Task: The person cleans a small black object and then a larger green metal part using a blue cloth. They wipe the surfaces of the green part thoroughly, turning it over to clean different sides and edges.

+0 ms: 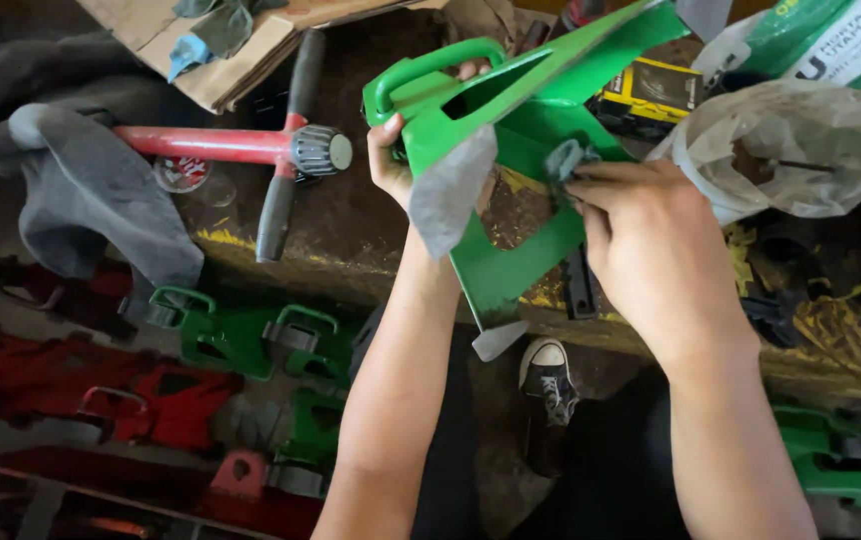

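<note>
A green painted metal part (516, 110) with a loop handle and a flat blade is held up in front of me over a dirty workbench (351, 225). My left hand (391, 160) grips it near the handle, with a grey strip of sandpaper or cloth (448, 195) hanging under the fingers. My right hand (651, 250) pinches a small grey rag (566, 160) and presses it against the green blade's face.
A red T-handled tool (251, 145) lies on the bench at left, beside a grey cloth (91, 190) and cardboard (206, 50). Plastic bags (801, 150) crowd the right. Below, on the floor, lie several green (241, 335) and red parts (71, 380). My shoe (548, 375) shows below.
</note>
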